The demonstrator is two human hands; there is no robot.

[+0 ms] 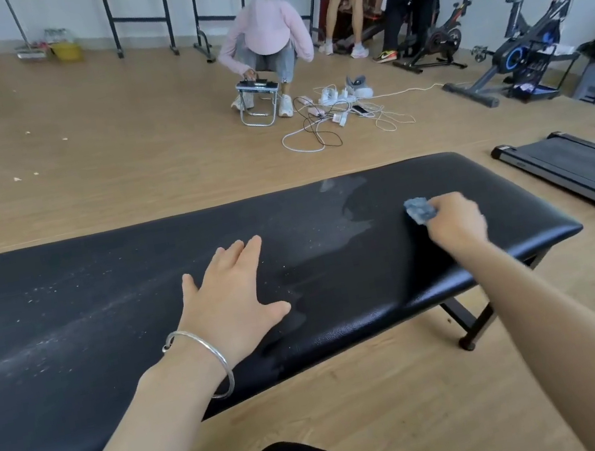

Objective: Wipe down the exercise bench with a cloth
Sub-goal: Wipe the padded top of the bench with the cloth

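Black padded bench across view, left hand flat, fingers spread, palm pressed on the pad; right hand fisted around blue-grey cloth, cloth touching the pad; white dust streak beyond left hand, damp patch between hands

Black padded exercise bench runs across the wood floor, its metal leg planted near the right end. White dust streaks the left stretch; the right part shines wet. 1 left hand lies flat, fingers spread, on the pad. The right hand presses a crumpled grey cloth onto it.
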